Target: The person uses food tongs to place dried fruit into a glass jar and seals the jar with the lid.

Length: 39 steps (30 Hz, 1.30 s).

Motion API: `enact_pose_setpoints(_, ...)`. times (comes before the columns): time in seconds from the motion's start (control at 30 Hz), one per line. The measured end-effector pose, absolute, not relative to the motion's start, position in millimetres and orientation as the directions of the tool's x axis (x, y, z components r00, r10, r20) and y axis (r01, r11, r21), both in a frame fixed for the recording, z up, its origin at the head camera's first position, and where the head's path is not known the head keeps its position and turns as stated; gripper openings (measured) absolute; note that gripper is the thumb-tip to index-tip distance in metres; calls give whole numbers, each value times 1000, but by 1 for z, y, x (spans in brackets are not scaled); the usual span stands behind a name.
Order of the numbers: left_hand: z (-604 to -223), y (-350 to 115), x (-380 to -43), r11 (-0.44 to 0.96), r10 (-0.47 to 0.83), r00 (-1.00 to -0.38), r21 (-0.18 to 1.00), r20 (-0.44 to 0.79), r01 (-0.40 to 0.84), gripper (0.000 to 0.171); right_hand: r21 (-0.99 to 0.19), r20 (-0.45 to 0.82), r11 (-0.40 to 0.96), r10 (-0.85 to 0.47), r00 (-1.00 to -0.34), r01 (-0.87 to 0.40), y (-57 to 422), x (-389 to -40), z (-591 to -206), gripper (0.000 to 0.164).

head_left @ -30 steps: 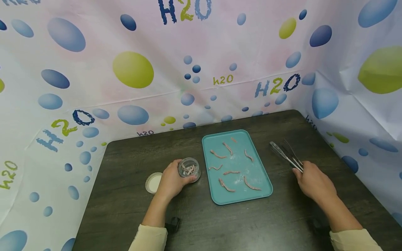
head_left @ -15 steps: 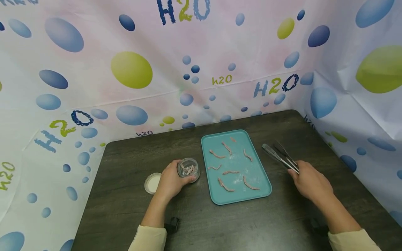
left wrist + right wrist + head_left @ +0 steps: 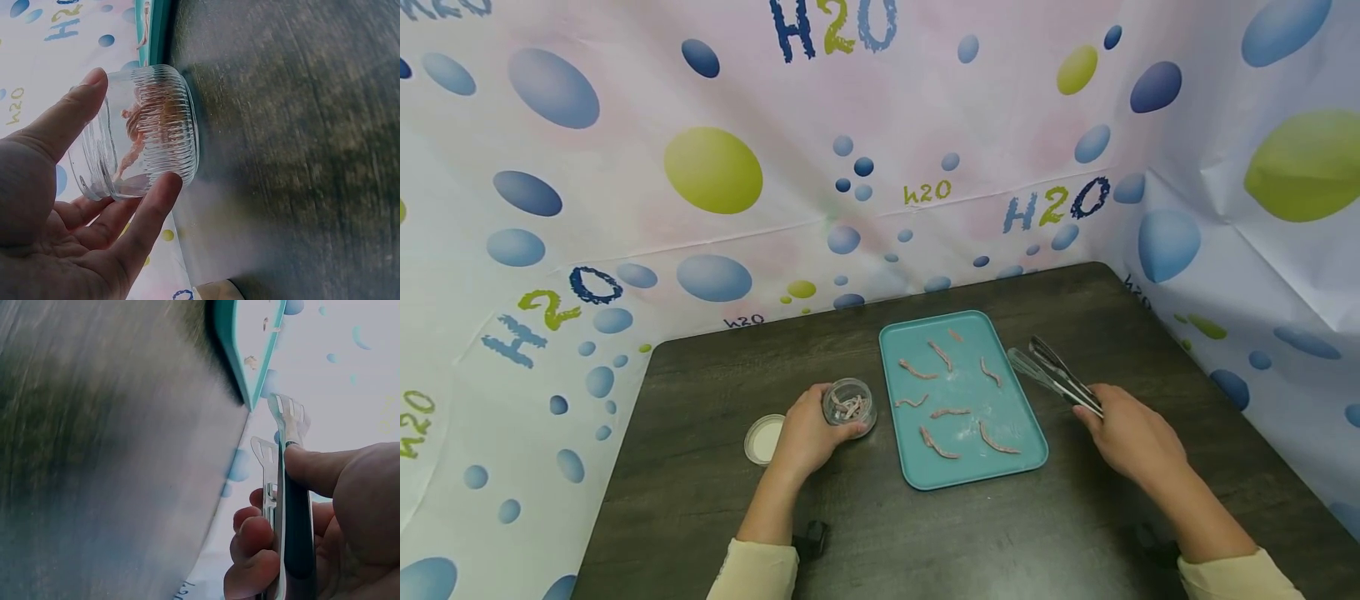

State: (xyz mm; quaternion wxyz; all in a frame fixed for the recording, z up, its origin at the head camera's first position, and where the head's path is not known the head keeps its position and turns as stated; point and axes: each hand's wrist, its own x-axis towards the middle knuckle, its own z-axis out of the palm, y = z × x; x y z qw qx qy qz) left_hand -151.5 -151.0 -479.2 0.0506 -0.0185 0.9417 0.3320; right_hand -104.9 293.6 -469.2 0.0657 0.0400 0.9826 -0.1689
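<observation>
My left hand (image 3: 811,432) holds a ribbed clear glass jar (image 3: 140,134) upright on the table, thumb on one side and fingers on the other. Several pale pink, worm-like strips (image 3: 852,407) lie inside the jar. To its right is a turquoise tray (image 3: 917,475) with more such strips (image 3: 998,438) spread over it, some white powder between them. My right hand (image 3: 1138,433) grips metal tongs (image 3: 290,481) with dark handle parts. The tongs' two ends stand apart, and one overlaps the tray's right edge in the head view.
A round cream-coloured lid (image 3: 763,439) lies on the dark wooden table (image 3: 715,375), left of the jar and partly behind my left wrist. A patterned curtain (image 3: 790,217) rises along the table's back and right sides.
My right hand has moved left with the tongs, bringing their ends from right of the tray up to its right edge. My left hand and the jar have stayed in place.
</observation>
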Motion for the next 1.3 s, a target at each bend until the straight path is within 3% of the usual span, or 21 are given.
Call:
enact_pose_setpoints(0.87, -478, -151, -151, 774, -4, -992, 628, -122, -81, 90, -326, -191, 944, -21, -981, 43, 269, -104, -466, 54)
enact_pose_setpoints(1.3, -480, -151, -151, 780, -8, -992, 620, -126, -85, 91, -281, -129, 960, -40, -991, -2, 268, -104, -467, 46)
